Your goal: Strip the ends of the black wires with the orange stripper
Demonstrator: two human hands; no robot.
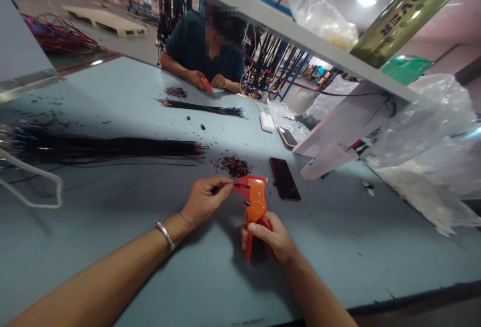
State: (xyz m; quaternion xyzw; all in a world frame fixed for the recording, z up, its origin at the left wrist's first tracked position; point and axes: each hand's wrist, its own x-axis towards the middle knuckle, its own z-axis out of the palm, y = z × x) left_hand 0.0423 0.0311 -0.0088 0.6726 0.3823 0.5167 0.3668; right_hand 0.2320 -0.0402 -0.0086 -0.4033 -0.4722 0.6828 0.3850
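Observation:
My right hand [272, 236] is wrapped round the handles of an orange and red wire stripper [257, 196], which stands upright with its jaws turned left. Finger and thumb of my left hand [208, 197] are pinched together at the mouth of those jaws, on what looks like a thin wire, mostly hidden by the fingers. Just beyond the tool lies a pile of small dark and copper-coloured scraps [236, 166]. A long bundle of black wires [112, 147] stretches across the table to the left.
A dark phone with a red edge [284, 179] lies right of the stripper. Across the blue table [169, 287], a person [205, 48] holds another orange tool beside a smaller wire bundle [205, 107]. A shelf post [338, 126] and clear plastic bags [428, 166] stand at the right.

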